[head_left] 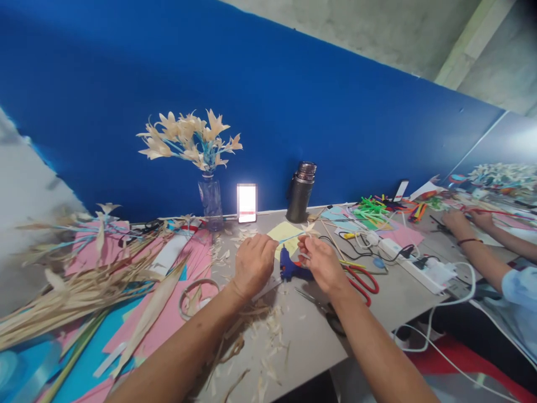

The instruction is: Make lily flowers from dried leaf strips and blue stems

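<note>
Between my two hands stretches a thin blue stem [289,239] with a pale husk flower [309,228] at its right end. My left hand [254,262] is closed around the stem's left end. The fingers of my right hand [322,262] pinch it just under the petals. Below the stem stands a blue glue gun [287,267], partly behind my right hand, with a yellow paper sheet [277,232] behind it. Red-handled scissors [364,280] lie right of my right hand. Dark-handled scissors [312,296] are partly hidden under my right forearm.
A bottle of husk flowers [210,198], a lit phone [247,204] and a dark flask [300,193] stand along the blue partition. Husk strips [75,291] and a tape roll [197,294] lie left. A power strip [413,266] and another person's arms [474,240] are right.
</note>
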